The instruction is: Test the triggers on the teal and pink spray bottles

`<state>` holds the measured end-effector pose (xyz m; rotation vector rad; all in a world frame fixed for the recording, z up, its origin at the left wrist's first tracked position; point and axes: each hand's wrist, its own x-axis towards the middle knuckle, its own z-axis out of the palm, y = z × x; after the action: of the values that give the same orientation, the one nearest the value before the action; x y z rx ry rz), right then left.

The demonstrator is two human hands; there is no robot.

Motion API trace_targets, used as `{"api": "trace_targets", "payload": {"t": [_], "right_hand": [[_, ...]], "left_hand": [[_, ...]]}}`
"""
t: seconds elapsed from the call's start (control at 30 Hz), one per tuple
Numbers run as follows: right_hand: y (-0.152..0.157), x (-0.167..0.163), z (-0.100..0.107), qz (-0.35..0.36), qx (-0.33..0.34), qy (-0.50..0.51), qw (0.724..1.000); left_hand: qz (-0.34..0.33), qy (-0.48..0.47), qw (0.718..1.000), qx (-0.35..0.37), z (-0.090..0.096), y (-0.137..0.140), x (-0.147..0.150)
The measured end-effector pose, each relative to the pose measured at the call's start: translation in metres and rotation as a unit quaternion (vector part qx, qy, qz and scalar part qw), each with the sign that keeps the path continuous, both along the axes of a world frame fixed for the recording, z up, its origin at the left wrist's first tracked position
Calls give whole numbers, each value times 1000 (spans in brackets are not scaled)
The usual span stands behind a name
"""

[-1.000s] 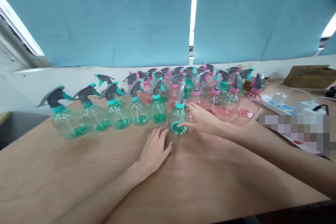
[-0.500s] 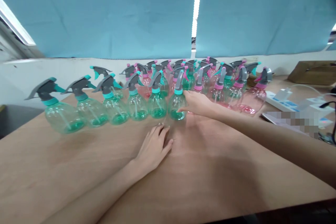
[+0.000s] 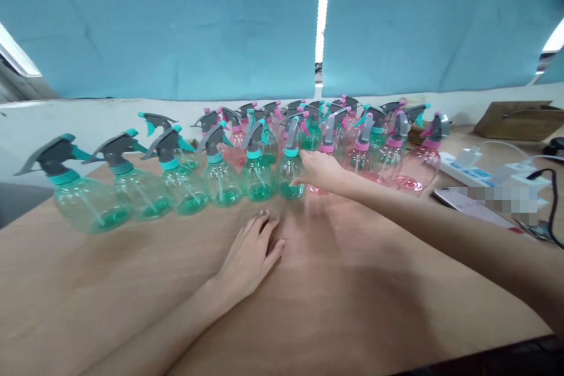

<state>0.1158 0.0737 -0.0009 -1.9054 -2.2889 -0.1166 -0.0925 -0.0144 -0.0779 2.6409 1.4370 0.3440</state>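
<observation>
in the head view, the right hand (image 3: 324, 171) is curled round the right side of a green spray bottle (image 3: 286, 175), its thumb across the front and its fingers partly hidden behind, so the grip is closed on the bottle. that bottle stands upright on the wooden table (image 3: 308, 305), at the right end of a front row, just beside five other green bottles (image 3: 259, 179) that run off to the left. the left hand (image 3: 247, 255) lies palm down on the table in front of the row, fingers loosely spread, holding nothing. pink bottles (image 3: 418, 167) stand to the right, partly behind the right hand and forearm, and more pink and green ones crowd together at the back. farther right are a white power strip (image 3: 465, 171) with plugs in it and a cardboard box (image 3: 517, 120). a blue curtain (image 3: 176, 23) hangs behind it all
</observation>
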Motion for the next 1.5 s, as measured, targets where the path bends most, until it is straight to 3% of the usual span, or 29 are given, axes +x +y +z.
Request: {"api": "trace_targets", "payload": {"t": [0.47, 0.73, 0.97, 1.1, 1.2, 1.33, 1.5], "right_hand": [[4, -8, 3, -27, -13, 15, 999], [-5, -2, -4, 0, 14, 57, 998], [-42, 45, -3, 50, 119, 167, 977], [-48, 85, 9, 34, 180, 234, 955], [-42, 100, 13, -19, 149, 253, 956], [-27, 95, 2, -34, 77, 214, 973], [-7, 80, -16, -41, 77, 253, 963]], "left_hand": [[-1, -4, 1000, 19, -8, 5, -2], [-2, -3, 1000, 25, -7, 4, -3], [5, 3, 1000, 3, -4, 6, -3], [7, -12, 1000, -1, -4, 8, -3], [6, -17, 1000, 1, -4, 8, -3], [0, -19, 1000, 4, -6, 10, -5], [-1, -12, 1000, 9, -10, 13, -7]]}}
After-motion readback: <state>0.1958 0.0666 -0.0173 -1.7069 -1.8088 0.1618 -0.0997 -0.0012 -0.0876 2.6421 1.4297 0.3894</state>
